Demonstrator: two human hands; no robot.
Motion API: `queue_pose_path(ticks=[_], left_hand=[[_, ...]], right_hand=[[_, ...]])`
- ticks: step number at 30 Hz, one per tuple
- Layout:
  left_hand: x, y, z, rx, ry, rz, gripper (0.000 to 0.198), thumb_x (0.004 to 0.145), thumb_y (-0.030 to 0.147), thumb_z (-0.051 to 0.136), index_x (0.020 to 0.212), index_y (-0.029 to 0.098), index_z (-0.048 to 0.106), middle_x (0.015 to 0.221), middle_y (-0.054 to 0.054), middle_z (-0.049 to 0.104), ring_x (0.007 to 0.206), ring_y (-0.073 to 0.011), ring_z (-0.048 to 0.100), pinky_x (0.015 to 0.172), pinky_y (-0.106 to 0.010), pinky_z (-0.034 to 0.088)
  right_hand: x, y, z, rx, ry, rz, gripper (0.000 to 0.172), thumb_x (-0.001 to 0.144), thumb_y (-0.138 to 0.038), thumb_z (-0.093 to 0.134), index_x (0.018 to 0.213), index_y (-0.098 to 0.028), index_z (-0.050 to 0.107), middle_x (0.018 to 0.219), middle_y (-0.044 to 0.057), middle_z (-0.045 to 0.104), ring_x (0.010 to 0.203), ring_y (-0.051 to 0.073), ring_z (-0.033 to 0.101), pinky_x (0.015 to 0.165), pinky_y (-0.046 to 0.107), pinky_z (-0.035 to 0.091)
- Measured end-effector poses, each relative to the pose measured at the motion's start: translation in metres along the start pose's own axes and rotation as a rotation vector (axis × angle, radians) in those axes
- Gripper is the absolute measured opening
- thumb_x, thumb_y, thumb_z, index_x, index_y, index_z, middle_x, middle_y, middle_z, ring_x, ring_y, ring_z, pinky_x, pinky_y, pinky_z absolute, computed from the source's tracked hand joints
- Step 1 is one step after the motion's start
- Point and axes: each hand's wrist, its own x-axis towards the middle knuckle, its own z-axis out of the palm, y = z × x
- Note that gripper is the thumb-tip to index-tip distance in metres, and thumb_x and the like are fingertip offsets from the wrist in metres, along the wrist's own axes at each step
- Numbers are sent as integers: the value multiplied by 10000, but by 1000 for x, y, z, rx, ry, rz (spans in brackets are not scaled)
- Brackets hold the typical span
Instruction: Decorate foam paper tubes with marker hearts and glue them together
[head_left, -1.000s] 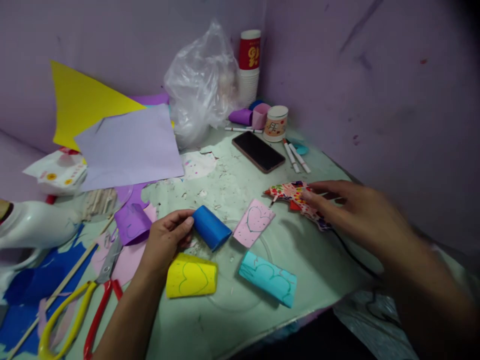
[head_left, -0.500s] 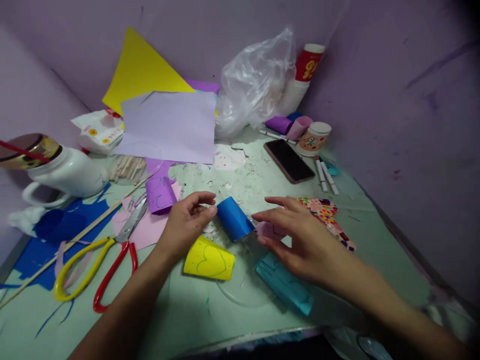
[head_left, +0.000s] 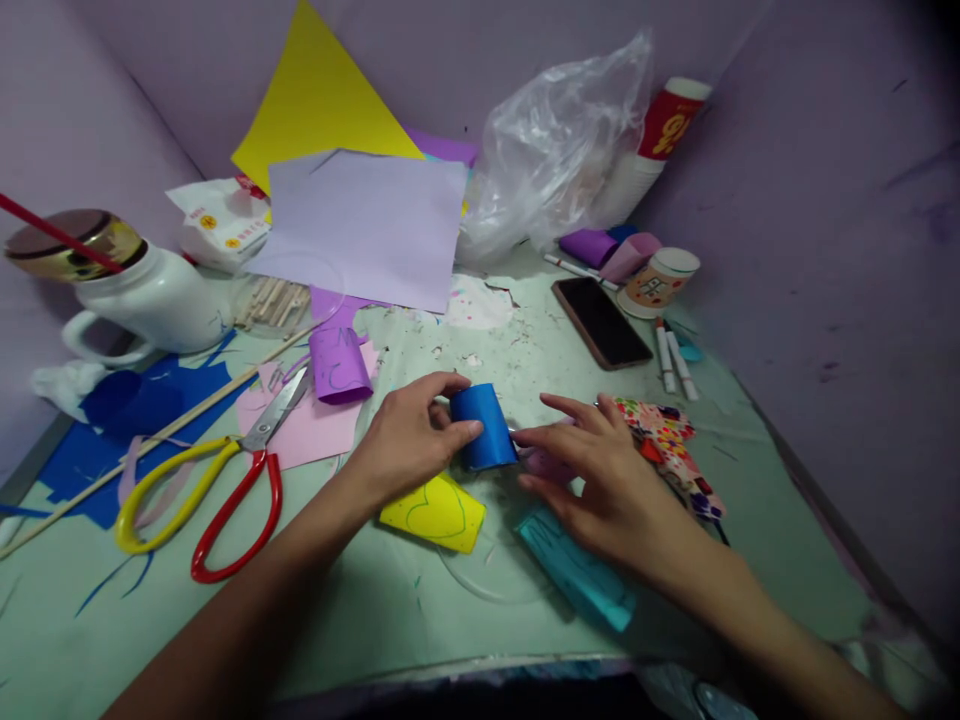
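Note:
A small blue paper tube (head_left: 487, 425) lies between my hands. My left hand (head_left: 416, 430) grips its left end, thumb on the front and fingers behind. My right hand (head_left: 592, 465) is open beside the tube's right end, fingers spread; whether a fingertip touches it I cannot tell. Just below sits a yellow paper tube (head_left: 439, 512) with a heart drawn on it. A teal paper tube (head_left: 577, 570) with pen marks lies under my right hand. Behind that hand's fingers a pink paper piece (head_left: 550, 462) is partly hidden.
Scissors (head_left: 259, 435) with yellow and red handles lie open at left, near a purple tube (head_left: 341, 365) and a wooden stick (head_left: 176, 425). A white mug (head_left: 161, 300) stands behind. At right are a phone (head_left: 602, 322), markers (head_left: 675, 360), a paper cup (head_left: 660, 282) and flowered fabric (head_left: 667, 440).
My left hand has moved right and closed on the blue tube, which now stands more upright. My right hand stays spread beside it. The whole view has shifted slightly.

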Motion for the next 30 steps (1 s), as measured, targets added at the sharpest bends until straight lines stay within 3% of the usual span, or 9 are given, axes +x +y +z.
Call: queue_pose_path(ticks=[7,23,27,30], left_hand=[[1,-2,3,53,73,26,392,656,342,718,1025,221,662,665,1,602,605,-171,536,571,-298,387],[1,-5,5,166,70,32,371,671,376,705,1010,235,657,720,-16,640,657,-198,576,595,-313,396],[0,-3,3,128,54,39,440,676,385,702,1079,218,643,729,-31,643,666,-206,578,605,-315,399],[-2,3,-5,74,62,55,551,652,388,723,1159,199,620,843,-57,665,690,-201,579,635,-311,414]], right_hand=[[4,4,4,-32,55,8,160,805,-171,590,949,-219,638,948,48,730,1187,340,511,1016,692,191],[5,1,7,-48,55,55,114,779,-166,613,861,-222,669,836,20,737,1133,326,558,1023,667,204],[4,3,3,-42,34,57,163,782,-199,630,939,-226,663,944,35,732,1155,335,543,1017,688,204],[1,3,-8,5,68,49,269,774,-296,665,1035,-238,640,1068,61,705,1175,347,529,1009,679,252]])
